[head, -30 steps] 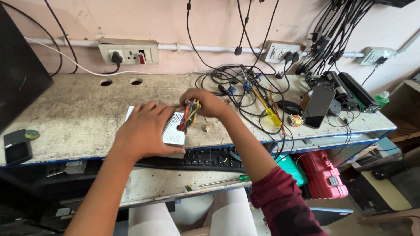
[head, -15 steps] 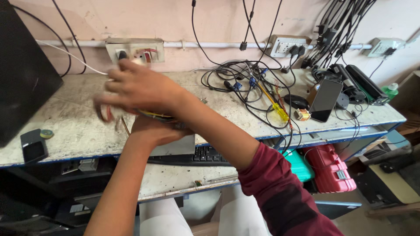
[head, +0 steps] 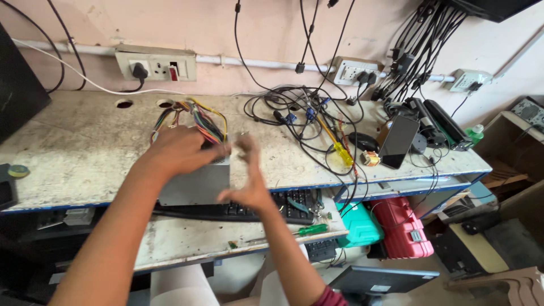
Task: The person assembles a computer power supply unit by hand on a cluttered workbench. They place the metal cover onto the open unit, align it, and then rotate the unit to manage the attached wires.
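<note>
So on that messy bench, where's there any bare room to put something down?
The bench top is bare on its left stretch, between the black monitor edge and the grey metal box under the left hand. The sliding shelf has room left of the green screwdriver. Right of the box, tangled cables crowd it.

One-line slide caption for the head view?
Left hand grips grey power supply box with coloured wires; right hand open beside it.

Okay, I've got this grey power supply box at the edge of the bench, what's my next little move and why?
Probably bring the right hand onto the free side of the grey power supply box to steady it. Only the left hand grips it, up by the coloured wire bundle, while the right hand hovers open beside it, and the box sits at the bench front edge above the keyboard.
</note>
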